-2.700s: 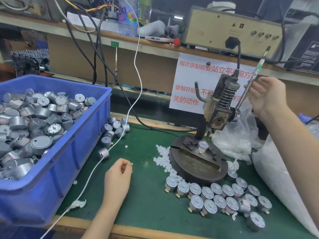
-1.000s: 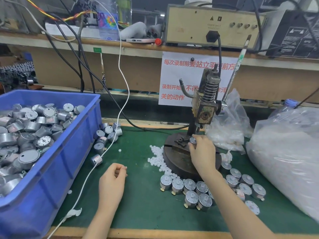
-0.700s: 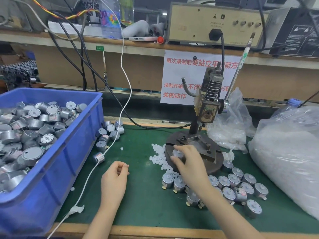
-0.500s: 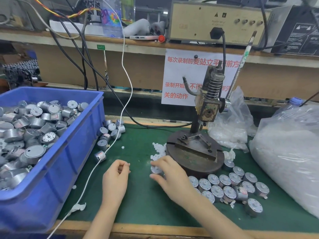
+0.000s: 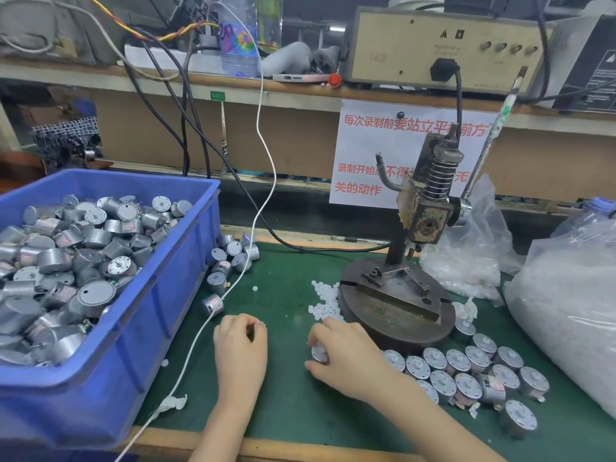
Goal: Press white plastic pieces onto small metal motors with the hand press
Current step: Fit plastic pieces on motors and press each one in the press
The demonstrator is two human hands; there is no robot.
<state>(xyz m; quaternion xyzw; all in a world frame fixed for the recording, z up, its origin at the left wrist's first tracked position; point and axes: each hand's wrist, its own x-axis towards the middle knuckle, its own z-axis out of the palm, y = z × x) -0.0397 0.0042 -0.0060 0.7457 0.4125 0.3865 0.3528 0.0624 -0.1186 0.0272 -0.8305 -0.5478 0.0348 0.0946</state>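
Green desk (image 5: 293,411): right hand (image 5: 350,358) grips a motor (image 5: 319,353); press base (image 5: 396,315) at one o'clock, nearest it; left hand (image 5: 240,348) curled, contents unclear.

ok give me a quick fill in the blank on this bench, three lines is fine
The bin full of motors is ____. The right hand grips a small metal ____. The press lever is touched by ____ hand.
Missing words: blue; motor; neither.
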